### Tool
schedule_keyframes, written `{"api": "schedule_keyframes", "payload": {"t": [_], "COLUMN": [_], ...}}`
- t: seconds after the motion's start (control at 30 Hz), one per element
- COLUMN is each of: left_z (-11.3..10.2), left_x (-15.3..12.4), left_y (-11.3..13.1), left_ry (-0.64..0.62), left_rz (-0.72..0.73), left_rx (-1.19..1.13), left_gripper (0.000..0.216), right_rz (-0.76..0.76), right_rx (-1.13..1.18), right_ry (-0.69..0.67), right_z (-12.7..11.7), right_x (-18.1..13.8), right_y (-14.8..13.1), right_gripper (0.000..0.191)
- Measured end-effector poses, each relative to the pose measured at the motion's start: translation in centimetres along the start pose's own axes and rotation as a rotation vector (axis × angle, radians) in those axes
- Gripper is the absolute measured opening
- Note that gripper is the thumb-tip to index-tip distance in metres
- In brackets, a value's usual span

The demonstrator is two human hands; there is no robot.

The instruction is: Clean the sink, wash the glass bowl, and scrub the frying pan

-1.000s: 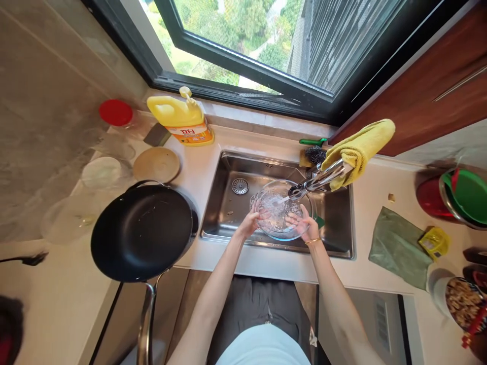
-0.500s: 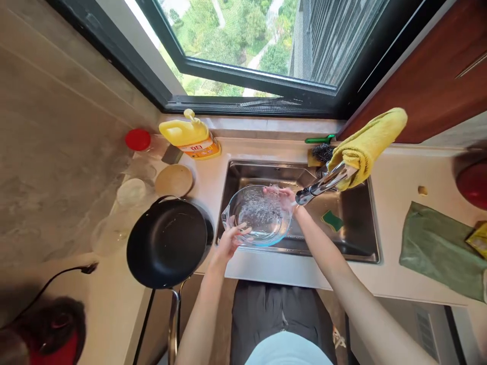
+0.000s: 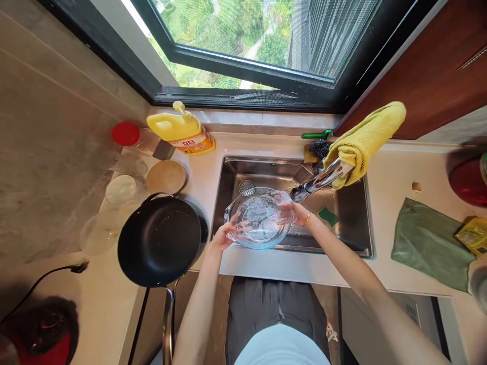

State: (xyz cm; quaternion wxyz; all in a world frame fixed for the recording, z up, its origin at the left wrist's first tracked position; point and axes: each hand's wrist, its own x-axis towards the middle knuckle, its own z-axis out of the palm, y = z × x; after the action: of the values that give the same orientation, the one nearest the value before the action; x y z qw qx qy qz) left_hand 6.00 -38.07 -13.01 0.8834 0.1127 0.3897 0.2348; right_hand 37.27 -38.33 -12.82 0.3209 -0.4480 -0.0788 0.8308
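Observation:
A clear round glass bowl (image 3: pixel 262 241) is held between my two hands above the front left part of the sink. My left hand (image 3: pixel 230 234) grips its left side, with fingers showing through the glass. My right hand (image 3: pixel 291 209) grips the right side, fingers likewise visible through it. Water wets the bowl's surface. Just above my right hand is the end of the chrome faucet (image 3: pixel 317 183), with a rolled yellow cloth (image 3: pixel 365 142) draped over it. Beneath lies the steel sink (image 3: pixel 352 218), with a green sponge (image 3: pixel 327 216) on its floor and a drain strainer (image 3: pixel 247 188) at the back left.
Left of the sink stands a black frying pan (image 3: pixel 160 241), its handle over the counter edge. Behind it are a wooden disc (image 3: pixel 166 177) and a yellow detergent jug (image 3: pixel 184 132). A scouring brush (image 3: pixel 318 148) sits behind the sink; a green cloth (image 3: pixel 429 246) lies right.
Both hands still hold the bowl, which is now tipped more and farther from the faucet's end. The splashing water inside it is gone, and the drain strainer has come into view.

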Motion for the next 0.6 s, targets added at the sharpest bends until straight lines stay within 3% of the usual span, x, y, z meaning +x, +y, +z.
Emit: {"api": "schedule_keyframes", "payload": {"t": [0.1, 0.2, 0.37, 0.47, 0.53, 0.6], "left_z": [0.3, 1.5, 5.7, 9.0, 11.1, 13.0], "left_x": [2.6, 6.3, 12.7, 15.4, 17.0, 18.3], "left_y": [0.1, -0.6, -4.2, -7.0, -8.5, -9.6], "left_ry": [0.038, 0.296, 0.501, 0.597, 0.535, 0.405], "left_rz": [0.02, 0.151, 0.358, 0.52, 0.511, 0.457], "left_rx": [0.254, 0.581, 0.796, 1.203, 1.293, 1.185], "left_gripper": [0.061, 0.05, 0.067, 0.08, 0.077, 0.068], "right_rz": [0.057, -0.051, -0.264, -0.361, -0.394, -0.431], "right_rx": [0.006, -0.03, -0.082, -0.112, -0.131, -0.163], "right_ry": [0.037, 0.222, 0.485, 0.596, 0.654, 0.669], "right_z": [-0.6, -0.6, 0.1, 0.3, 0.1, -0.1], "right_x": [-2.5, -4.1, -5.7, -6.1, -6.2, -5.9], "right_y": [0.4, 0.9, 1.9, 2.6, 3.2, 3.7], "right_gripper": [0.069, 0.086, 0.093, 0.092, 0.092, 0.092]}}
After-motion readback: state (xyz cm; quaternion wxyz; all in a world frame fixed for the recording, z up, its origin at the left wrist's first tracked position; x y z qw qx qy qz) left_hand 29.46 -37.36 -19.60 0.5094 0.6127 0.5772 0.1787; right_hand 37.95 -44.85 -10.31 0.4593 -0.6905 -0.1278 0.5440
